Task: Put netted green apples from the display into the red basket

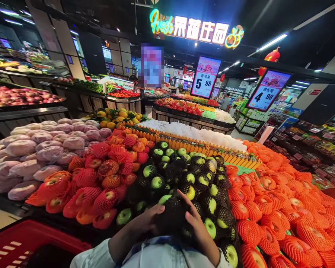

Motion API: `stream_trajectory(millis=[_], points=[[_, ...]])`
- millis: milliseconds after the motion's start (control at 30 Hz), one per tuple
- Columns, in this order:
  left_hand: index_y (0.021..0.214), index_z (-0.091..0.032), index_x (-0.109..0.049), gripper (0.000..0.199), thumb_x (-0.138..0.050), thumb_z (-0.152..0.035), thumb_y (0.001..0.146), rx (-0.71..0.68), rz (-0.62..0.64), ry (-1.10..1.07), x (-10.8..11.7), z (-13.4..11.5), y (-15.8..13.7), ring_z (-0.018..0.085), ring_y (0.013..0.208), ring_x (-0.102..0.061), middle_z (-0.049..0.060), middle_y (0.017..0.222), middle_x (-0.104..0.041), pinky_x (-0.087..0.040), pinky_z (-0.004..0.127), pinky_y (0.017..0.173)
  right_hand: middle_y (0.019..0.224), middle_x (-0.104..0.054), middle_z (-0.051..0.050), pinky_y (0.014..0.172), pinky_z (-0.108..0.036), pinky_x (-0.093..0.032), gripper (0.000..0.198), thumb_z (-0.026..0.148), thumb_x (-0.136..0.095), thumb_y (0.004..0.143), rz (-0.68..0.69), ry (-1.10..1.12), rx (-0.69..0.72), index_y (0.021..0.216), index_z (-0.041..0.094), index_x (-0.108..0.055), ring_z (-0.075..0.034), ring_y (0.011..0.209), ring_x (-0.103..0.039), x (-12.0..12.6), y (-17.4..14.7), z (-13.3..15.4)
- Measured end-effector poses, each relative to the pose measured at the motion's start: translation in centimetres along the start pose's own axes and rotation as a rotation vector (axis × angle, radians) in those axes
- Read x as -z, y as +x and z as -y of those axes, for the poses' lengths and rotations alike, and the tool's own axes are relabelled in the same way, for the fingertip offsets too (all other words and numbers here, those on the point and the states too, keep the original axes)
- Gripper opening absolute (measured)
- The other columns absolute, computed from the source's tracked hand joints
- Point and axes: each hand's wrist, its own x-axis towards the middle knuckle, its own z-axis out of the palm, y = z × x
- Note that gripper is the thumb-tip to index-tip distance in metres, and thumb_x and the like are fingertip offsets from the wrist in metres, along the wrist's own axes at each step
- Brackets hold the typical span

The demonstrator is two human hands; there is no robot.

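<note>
Close to my body, a green apple [165, 200] in a black foam net sits between my two hands. My left hand [150, 217] grips its left side, thumb on top near the bare green skin. My right hand [194, 219] is round the right side, one finger stretched forward along the net and the others partly hidden. Directly beyond them spreads a heap of green apples [157, 182], most in black nets. Dark netting blurs together below my hands, so the lower side of the held apple cannot be made out.
Red apples [108, 167] in red and orange nets lie left of the green ones, with wrapped pinkish fruit [48, 152] farther left. Orange-netted fruit [268, 204] fills the right. A red basket [39, 238] stands at lower left. Price screens [205, 78] hang overhead.
</note>
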Motion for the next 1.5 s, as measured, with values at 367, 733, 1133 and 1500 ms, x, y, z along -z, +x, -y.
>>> stream_trajectory(millis=[367, 733, 1133, 1500], points=[[0.117, -0.015, -0.075, 0.052, -0.075, -0.054, 0.082, -0.020, 0.046, -0.039, -3.5, -2.2, -0.8, 0.035, 0.119, -0.062, 0.013, 0.118, -0.073, -0.042, 0.045, 0.108, 0.153, -0.054, 0.002, 0.125, -0.049, -0.020, 0.078, 0.014, -0.063, 0.067, -0.012, -0.074, -0.062, 0.142, 0.034, -0.060, -0.027, 0.147, -0.041, 0.7, -0.2, 0.5], [0.130, -0.016, -0.068, 0.060, -0.072, -0.054, 0.084, 0.000, 0.060, -0.044, -3.7, -2.3, -1.0, 0.035, 0.123, -0.061, 0.015, 0.120, -0.072, -0.037, 0.047, 0.112, 0.136, -0.067, -0.006, 0.119, -0.051, -0.035, 0.053, 0.033, -0.080, 0.073, -0.174, -0.126, -0.033, 0.126, 0.030, -0.072, -0.031, 0.131, -0.056, 0.2, 0.5, -0.8], [0.143, -0.018, -0.057, 0.076, -0.076, -0.055, 0.079, 0.023, 0.186, 0.173, -2.8, -1.9, -0.5, 0.034, 0.124, -0.057, 0.014, 0.132, -0.066, -0.040, 0.046, 0.108, 0.127, -0.069, -0.006, 0.110, -0.044, -0.042, 0.060, 0.016, -0.077, 0.066, -0.022, -0.371, 0.054, 0.124, 0.026, -0.066, -0.029, 0.122, -0.061, 0.3, 0.3, -1.8], [0.126, -0.017, -0.066, 0.068, -0.087, -0.051, 0.072, 0.016, -0.021, 0.182, -4.3, -3.5, 1.2, 0.010, 0.062, -0.052, -0.001, 0.077, -0.063, -0.037, 0.021, 0.059, 0.113, -0.070, -0.007, 0.097, -0.040, -0.048, 0.046, 0.026, -0.075, 0.066, -0.461, -0.295, 0.176, 0.111, 0.023, -0.063, -0.029, 0.107, -0.062, 0.4, 0.3, -1.4]])
